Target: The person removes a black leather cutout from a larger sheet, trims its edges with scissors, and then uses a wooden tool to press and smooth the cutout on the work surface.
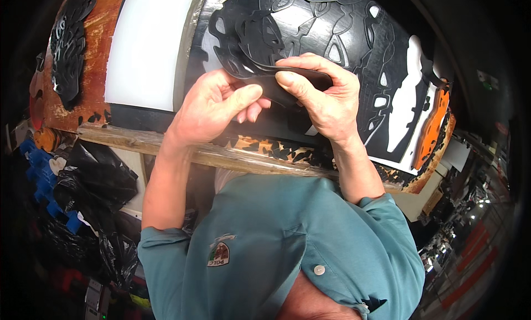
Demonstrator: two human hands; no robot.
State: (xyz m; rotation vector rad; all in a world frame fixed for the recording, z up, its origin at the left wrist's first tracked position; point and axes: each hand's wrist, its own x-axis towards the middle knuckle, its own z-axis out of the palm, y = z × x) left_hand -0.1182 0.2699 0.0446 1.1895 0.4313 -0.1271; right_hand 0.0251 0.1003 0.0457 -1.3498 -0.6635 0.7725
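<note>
- Two hands pinch one thin black cut piece (pixel 287 82) between them: the left hand (pixel 213 107) has its thumb pressed flat on the near end with the other fingers curled beneath, and the right hand (pixel 326 96) has its fingers folded over the far end, clamped on it.
- Held just above the black sheet (pixel 354 38), the piece bows between the two grips, so it looks soft and limp, like thin rubber or foam, and light.
- Its narrow bridges look easy to tear, I judge; the broader solid ends, where the fingers already sit, seem the safest places to hold.
- Around it, the sheet is full of cut-out holes showing the white board (pixel 146 43) beneath.
- Further out lie a worn wooden bench edge (pixel 127 140), orange pieces (pixel 431 126) at the right, and black bags (pixel 94 182) below.
</note>
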